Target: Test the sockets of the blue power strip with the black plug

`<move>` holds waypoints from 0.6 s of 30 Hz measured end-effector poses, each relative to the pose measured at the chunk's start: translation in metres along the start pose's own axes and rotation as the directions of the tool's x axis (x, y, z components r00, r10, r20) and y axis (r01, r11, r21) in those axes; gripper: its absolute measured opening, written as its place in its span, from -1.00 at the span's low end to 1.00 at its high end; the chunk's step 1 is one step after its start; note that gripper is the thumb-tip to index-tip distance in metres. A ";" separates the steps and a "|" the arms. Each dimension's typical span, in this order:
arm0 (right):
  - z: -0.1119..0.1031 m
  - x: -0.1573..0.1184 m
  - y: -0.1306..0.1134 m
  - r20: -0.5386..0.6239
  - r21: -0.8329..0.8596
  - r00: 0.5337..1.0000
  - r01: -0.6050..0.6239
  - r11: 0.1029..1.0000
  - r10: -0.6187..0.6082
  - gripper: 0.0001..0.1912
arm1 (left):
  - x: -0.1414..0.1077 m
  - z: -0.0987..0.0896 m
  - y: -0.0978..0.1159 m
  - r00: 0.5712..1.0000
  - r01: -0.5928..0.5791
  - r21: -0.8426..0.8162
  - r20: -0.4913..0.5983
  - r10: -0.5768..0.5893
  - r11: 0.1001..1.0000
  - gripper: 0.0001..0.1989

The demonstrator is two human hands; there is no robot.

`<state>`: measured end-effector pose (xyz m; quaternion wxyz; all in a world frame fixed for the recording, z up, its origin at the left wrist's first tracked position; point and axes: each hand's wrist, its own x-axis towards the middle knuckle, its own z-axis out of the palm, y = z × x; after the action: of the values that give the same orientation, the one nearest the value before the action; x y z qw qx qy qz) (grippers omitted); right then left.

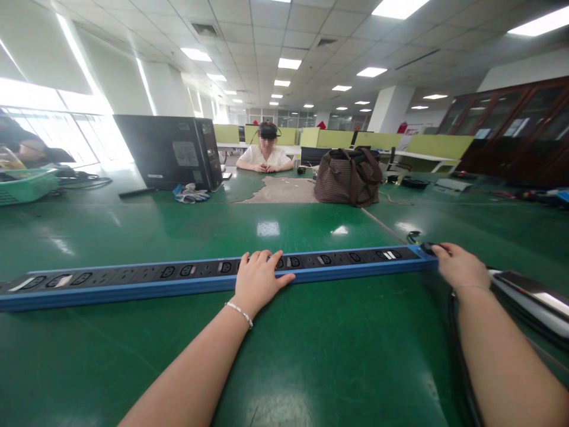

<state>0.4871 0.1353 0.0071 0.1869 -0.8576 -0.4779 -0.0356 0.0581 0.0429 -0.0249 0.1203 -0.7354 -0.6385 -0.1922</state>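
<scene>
So there's a long, blue-edged power strip with a black socket face [213, 268] lying across the shiny green tabletop [355, 344], slightly tilted, right end a bit farther from the person. Left hand [260, 276] is flat on it around the middle, fingers spread over the sockets and thumb out along the near blue edge. Right hand [462, 270] is at the right end, fingers and thumb pinched on a chunky black end piece [427, 248]. Thick black cable [460, 362] runs down beside the right forearm. Farther back: a big black boxy computer case [164, 151], crumpled white-and-blue gloves [192, 194] just in front of it, a brown patterned fabric bag [342, 178], and somebody in a white top [267, 159] sitting across the table.
</scene>
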 end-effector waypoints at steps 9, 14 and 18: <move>0.001 -0.002 -0.001 -0.023 0.000 1.000 0.004 1.000 -0.004 -0.41 | 0.000 0.001 -0.001 1.000 -0.002 0.005 -0.002 0.002 1.000 -0.41; 0.000 -0.001 -0.002 -0.007 -0.022 1.000 0.010 1.000 -0.010 -0.40 | 0.001 0.002 -0.001 1.000 -0.010 0.003 -0.014 0.010 1.000 -0.41; 0.000 0.003 -0.001 0.022 -0.049 1.000 0.013 0.999 -0.012 -0.41 | 0.000 0.001 -0.001 1.000 -0.006 0.000 -0.005 0.006 1.000 -0.41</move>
<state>0.4884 0.1381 0.0085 0.1603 -0.8592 -0.4843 -0.0393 0.0577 0.0438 -0.0256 0.1226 -0.7370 -0.6359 -0.1937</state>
